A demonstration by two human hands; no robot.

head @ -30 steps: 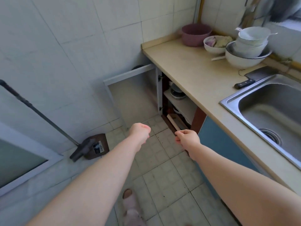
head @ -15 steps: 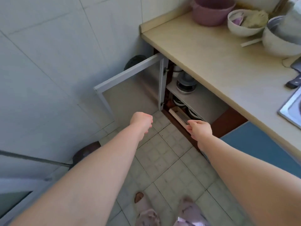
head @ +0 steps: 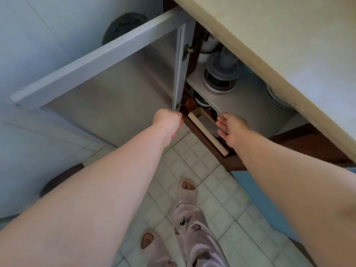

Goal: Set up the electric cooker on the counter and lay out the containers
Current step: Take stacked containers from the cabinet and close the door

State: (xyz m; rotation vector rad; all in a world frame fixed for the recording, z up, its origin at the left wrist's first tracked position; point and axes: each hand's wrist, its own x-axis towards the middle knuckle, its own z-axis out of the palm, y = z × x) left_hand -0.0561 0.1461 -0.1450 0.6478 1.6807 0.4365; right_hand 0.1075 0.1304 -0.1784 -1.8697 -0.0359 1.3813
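Two hands out toward open cabinet under table [head: 279, 45]. My left hand [head: 167, 120] curled at lower corner of cabinet door [head: 115, 89]; cannot tell if it grips edge. My right hand [head: 232, 128] wide, fingers straight, just over pale wooden board [head: 209, 135] at cabinet bottom. Round grey-lidded cooker [head: 220, 74] sits on shelf [head: 246, 105] inside, above board.

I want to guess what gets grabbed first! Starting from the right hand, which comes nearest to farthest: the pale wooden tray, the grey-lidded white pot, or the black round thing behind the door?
1. Pale wooden tray: on the cabinet bottom, just left of the right hand.
2. Grey-lidded white pot: on the shelf above.
3. Black round thing: far left, behind the open door.
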